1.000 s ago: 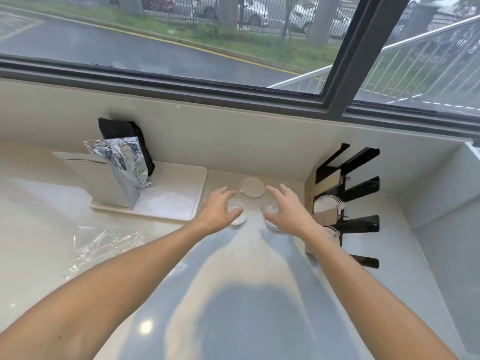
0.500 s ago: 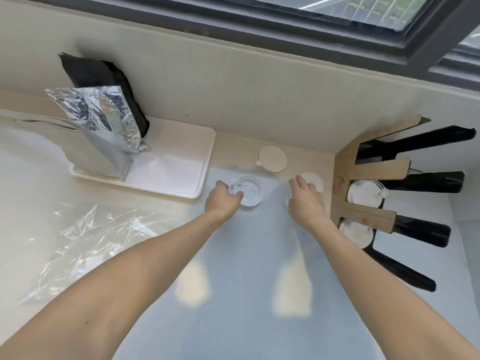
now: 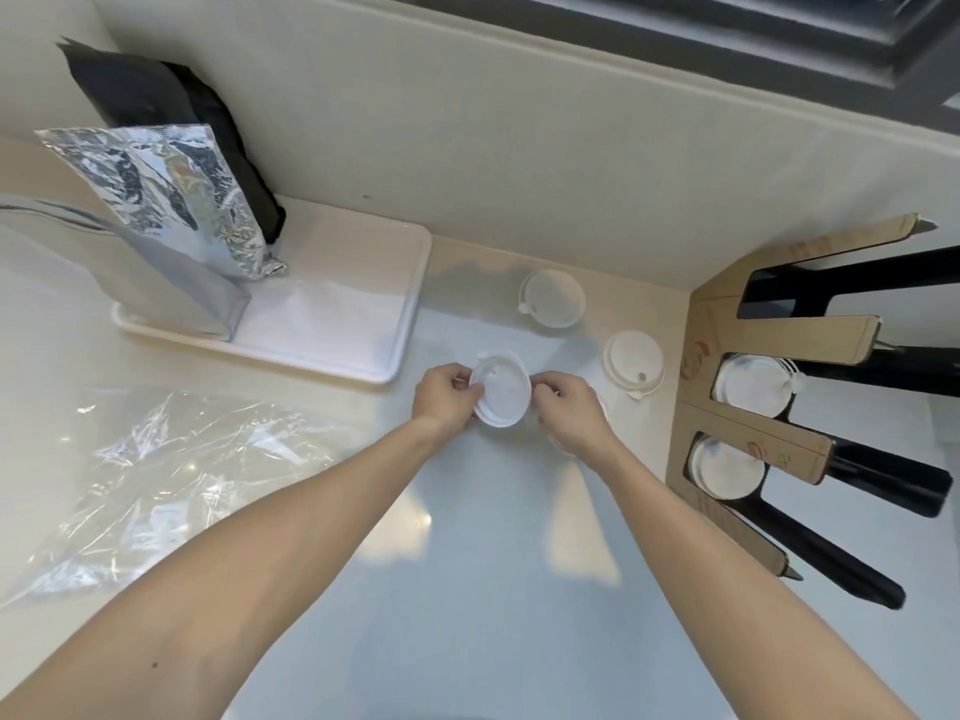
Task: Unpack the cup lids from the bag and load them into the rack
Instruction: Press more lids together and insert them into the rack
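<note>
Together left hand (image 3: 445,400) and right hand (image 3: 569,414) pinch lid (image 3: 501,389).

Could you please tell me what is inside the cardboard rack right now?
In the cardboard rack, white lids fill two slots. The top slot looks empty; how many lids are stacked cannot be told.

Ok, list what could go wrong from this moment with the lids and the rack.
1. Both hands, left hand and right hand, pinch the held lids only at the rim; what looks like a small stack could slip or fan apart.
2. The loose lid lies between the hands and the rack; it may get knocked.
3. The middle slots already hold lids, so forcing more in could jam.
</note>
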